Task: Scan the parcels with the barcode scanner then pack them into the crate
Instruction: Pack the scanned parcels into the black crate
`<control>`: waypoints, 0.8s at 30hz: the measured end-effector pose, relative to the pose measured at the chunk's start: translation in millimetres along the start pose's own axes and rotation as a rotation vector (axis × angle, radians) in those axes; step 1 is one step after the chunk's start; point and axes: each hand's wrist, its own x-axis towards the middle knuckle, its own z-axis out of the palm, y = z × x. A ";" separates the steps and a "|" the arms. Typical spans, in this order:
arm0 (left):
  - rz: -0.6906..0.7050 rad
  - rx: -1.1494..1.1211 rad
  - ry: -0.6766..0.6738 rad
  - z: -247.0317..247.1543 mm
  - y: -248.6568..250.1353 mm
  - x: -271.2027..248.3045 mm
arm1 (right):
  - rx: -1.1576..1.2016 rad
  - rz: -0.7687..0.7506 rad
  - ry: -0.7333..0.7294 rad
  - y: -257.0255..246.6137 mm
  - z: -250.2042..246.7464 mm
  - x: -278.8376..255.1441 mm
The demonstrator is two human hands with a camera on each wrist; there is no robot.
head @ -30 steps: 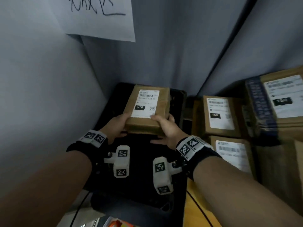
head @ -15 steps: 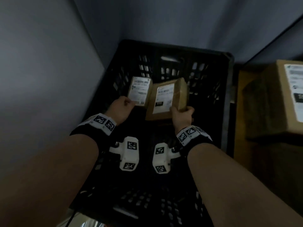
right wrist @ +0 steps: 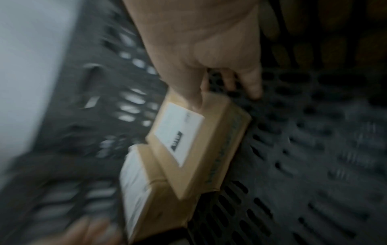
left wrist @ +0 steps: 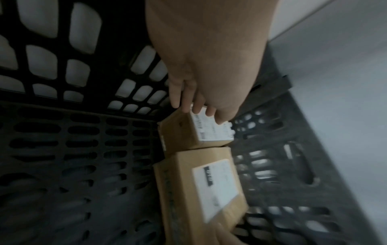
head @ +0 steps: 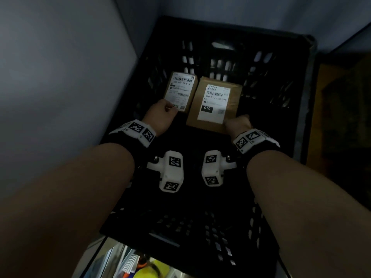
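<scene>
Both hands were down inside the black plastic crate (head: pixel 301 81), whose perforated walls and slotted floor surrounded two cardboard parcels lying side by side toward its far-left corner. The left hand (head: pixel 160 117) rested its fingers (left wrist: pixel 188 99) on the near end of the smaller parcel (head: pixel 180 91), fingertips lying on the top face and the white shipping label; the fingers looked fairly straight, and whether the thumb gripped the box could not be told. That smaller parcel sat near the crate's left wall, label up, its barcode toward the far wall. Just to its right, touching or nearly touching along the long side, lay the larger parcel (head: pixel 214 105), also label up, with a printed number and a black block reading 010 on its label. The right hand (head: pixel 237 123) held this larger parcel at its near right corner: in the right wrist view the thumb (right wrist: pixel 194 92) pressed on the top face beside the label while the other fingers (right wrist: pixel 251 82) curled down past the edge toward the crate floor. In that blurred view the larger parcel appeared tilted, its far end resting against the smaller one. Both wrists wore black bands carrying white marker blocks (head: pixel 172 171). Grey walls (head: pixel 60 77) rose to the left of and behind the crate.
</scene>
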 end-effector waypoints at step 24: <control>0.416 -0.233 -0.090 10.6 270.0 -238.1 | -0.054 -0.698 0.169 -44.0 -358.2 -204.5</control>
